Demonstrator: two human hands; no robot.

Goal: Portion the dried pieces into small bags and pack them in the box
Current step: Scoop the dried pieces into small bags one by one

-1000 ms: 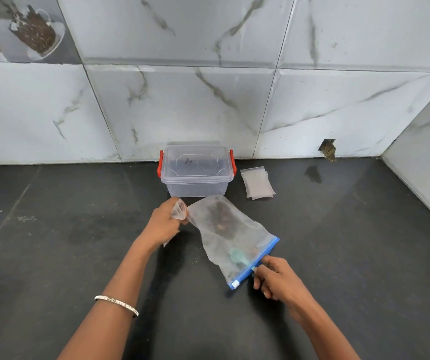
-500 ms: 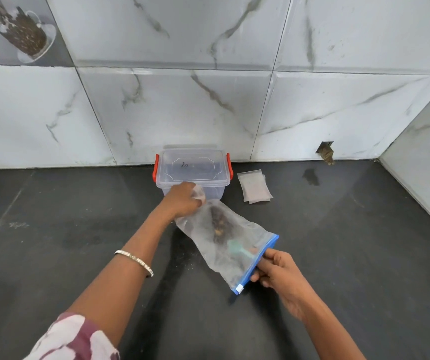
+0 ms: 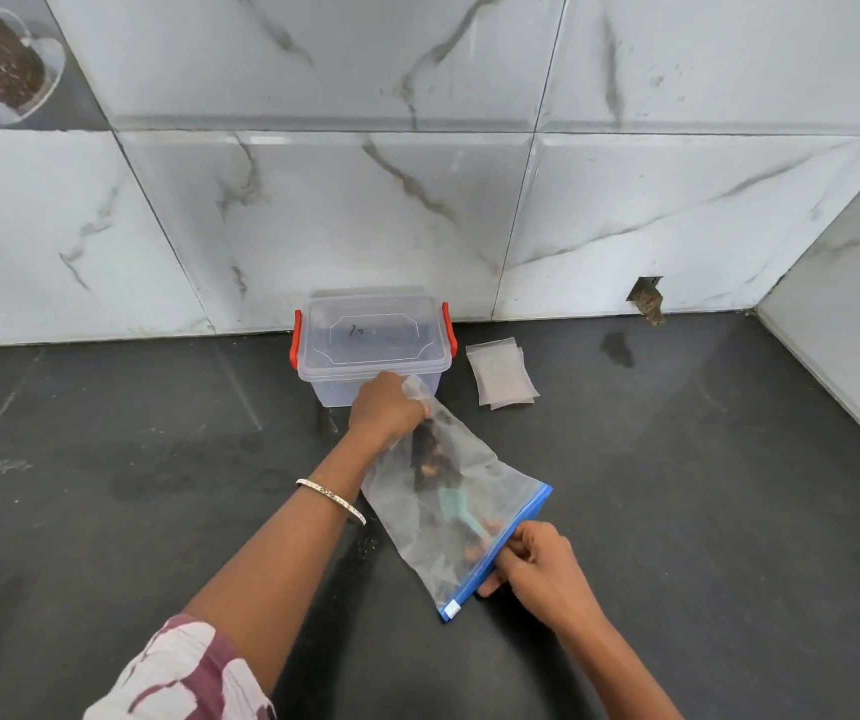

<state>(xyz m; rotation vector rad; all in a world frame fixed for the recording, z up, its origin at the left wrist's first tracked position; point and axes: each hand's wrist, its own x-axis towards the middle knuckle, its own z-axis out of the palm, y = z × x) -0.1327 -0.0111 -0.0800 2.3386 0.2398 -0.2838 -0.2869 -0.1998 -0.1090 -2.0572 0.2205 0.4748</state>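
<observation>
A large clear zip bag [image 3: 490, 491] with a blue seal strip lies slanted on the dark counter, holding dark dried pieces [image 3: 430, 457] and a small teal scoop [image 3: 456, 509]. My left hand [image 3: 386, 407] grips the bag's far closed corner, just in front of the box. My right hand [image 3: 534, 563] pinches the blue zip edge at the near end. The clear plastic box [image 3: 373, 345] with red clips stands lidded against the wall. A small stack of empty small bags [image 3: 503, 374] lies to the box's right.
Marble-tiled walls close the counter at the back and on the right. A small hole [image 3: 646, 298] sits low in the back wall, with a dark stain [image 3: 617, 350] on the counter in front of it. The dark counter [image 3: 106, 459] stretches to the left.
My left hand has pulled the bag's far corner away from me, towards the box. The bag is stretched longer, and the right hand keeps hold of the zip edge.
</observation>
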